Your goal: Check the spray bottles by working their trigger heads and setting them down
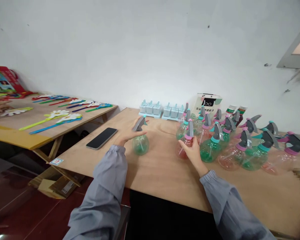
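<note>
- Head view: the left hand [125, 136] is part open, thumb extended across the front of the upper part of the green spray bottle [141, 146]; whether the grip is firm cannot be told.
- The green spray bottle stands on the wooden table [157, 170], just right of the left palm. Its long axis is upright; the grey lever slopes down toward the left hand, and the turquoise nozzle side faces right, away from that palm.
- The right hand [194, 153] is curled round the pink spray bottle [189, 136], thumb across its front; the other fingers are partly hidden.
- The pink spray bottle stands left of the right palm, long axis near vertical, head uppermost; nozzle direction cannot be told.
- Right of and beyond the right hand: further spray bottles [211, 150], pink and green, upright.
- Left of the left hand: a phone [102, 138], lying flat.
- Beyond both hands: light-blue moulds [150, 109].
</note>
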The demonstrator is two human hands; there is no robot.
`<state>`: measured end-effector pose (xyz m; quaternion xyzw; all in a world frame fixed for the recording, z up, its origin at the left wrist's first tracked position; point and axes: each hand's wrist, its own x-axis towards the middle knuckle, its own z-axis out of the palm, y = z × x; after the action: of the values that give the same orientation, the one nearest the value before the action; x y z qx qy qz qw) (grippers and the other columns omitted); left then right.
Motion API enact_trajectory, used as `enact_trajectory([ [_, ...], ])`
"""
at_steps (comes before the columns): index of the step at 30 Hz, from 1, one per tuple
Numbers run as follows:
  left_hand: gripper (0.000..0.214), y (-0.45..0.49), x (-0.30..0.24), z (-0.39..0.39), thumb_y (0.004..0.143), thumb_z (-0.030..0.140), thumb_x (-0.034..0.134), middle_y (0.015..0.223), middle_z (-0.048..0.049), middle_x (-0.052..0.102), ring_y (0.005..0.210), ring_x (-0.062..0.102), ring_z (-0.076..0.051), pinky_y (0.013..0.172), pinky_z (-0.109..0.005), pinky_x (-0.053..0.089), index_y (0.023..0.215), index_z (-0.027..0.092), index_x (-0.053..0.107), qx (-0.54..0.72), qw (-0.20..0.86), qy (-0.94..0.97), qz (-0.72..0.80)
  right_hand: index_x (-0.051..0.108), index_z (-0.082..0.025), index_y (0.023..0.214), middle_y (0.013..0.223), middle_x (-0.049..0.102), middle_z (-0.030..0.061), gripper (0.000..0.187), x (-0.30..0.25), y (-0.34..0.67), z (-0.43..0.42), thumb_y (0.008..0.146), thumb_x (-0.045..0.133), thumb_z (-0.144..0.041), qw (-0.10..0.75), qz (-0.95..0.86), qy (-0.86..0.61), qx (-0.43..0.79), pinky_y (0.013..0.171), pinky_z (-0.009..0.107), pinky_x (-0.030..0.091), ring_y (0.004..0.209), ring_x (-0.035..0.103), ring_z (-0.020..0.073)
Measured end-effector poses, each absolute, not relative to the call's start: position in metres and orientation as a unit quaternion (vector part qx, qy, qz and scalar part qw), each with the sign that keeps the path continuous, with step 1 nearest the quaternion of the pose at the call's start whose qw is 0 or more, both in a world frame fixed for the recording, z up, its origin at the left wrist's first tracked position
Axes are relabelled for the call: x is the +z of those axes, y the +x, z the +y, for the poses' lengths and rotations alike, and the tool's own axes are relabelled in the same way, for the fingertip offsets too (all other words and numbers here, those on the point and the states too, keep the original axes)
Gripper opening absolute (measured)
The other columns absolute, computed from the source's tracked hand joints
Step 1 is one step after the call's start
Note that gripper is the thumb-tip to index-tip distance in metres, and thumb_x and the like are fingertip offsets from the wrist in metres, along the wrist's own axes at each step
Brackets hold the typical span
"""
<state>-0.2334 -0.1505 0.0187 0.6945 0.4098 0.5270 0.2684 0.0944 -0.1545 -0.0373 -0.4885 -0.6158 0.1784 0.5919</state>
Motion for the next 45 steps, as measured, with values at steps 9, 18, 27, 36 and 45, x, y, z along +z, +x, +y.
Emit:
enact_trajectory([
  [9, 0.032, -0.201, 0.01, -0.158, 0.067, 0.034, 0.061, 0.1, -0.0078, 0.073, 0.109, 0.069, -0.029, 0.102, -0.05, 0.051, 0.097, 0.023, 0.065, 0.66, 0.402, 0.562, 0.294, 0.053, -0.023, 0.098, 0.095, 0.07, 0.0076, 0.048, -0.042, 0.096, -0.152, 0.071, 0.073, -0.057, 0.583, -0.624, -0.49, 0.174, 0.083, 0.043, 0.05, 0.085, 0.065, 0.0249],
  [18, 0.014, -0.178, 0.005, -0.162, 0.054, 0.03, 0.05, 0.065, -0.002, 0.056, 0.069, 0.065, -0.021, 0.091, -0.051, 0.055, 0.066, 0.022, 0.049, 0.684, 0.428, 0.515, 0.29, 0.054, -0.022, 0.099, 0.092, 0.069, 0.0063, 0.048, -0.039, 0.098, -0.152, 0.071, 0.073, -0.055, 0.578, -0.628, -0.486, 0.187, 0.081, 0.042, 0.051, 0.082, 0.065, 0.0246],
  [27, 0.021, -0.18, 0.007, -0.166, 0.058, 0.033, 0.047, 0.079, -0.0055, 0.061, 0.086, 0.066, -0.023, 0.091, -0.05, 0.055, 0.076, 0.023, 0.053, 0.672, 0.447, 0.507, 0.303, 0.055, -0.022, 0.099, 0.093, 0.069, 0.0059, 0.045, -0.042, 0.099, -0.151, 0.074, 0.072, -0.055, 0.573, -0.637, -0.484, 0.176, 0.081, 0.042, 0.051, 0.083, 0.064, 0.0242],
  [36, 0.023, -0.188, 0.015, -0.17, 0.062, 0.033, 0.05, 0.086, -0.0069, 0.066, 0.098, 0.069, -0.027, 0.09, -0.052, 0.056, 0.081, 0.023, 0.057, 0.698, 0.418, 0.501, 0.293, 0.056, -0.022, 0.101, 0.095, 0.068, 0.0067, 0.047, -0.042, 0.099, -0.15, 0.073, 0.072, -0.056, 0.573, -0.632, -0.485, 0.193, 0.085, 0.044, 0.051, 0.083, 0.064, 0.0243],
  [45, 0.022, -0.189, 0.012, -0.169, 0.056, 0.029, 0.049, 0.08, -0.0073, 0.067, 0.099, 0.071, -0.029, 0.087, -0.05, 0.058, 0.076, 0.022, 0.055, 0.657, 0.467, 0.509, 0.301, 0.056, -0.021, 0.099, 0.091, 0.067, 0.0061, 0.045, -0.039, 0.099, -0.151, 0.073, 0.07, -0.055, 0.561, -0.639, -0.492, 0.186, 0.083, 0.044, 0.05, 0.082, 0.063, 0.0246],
])
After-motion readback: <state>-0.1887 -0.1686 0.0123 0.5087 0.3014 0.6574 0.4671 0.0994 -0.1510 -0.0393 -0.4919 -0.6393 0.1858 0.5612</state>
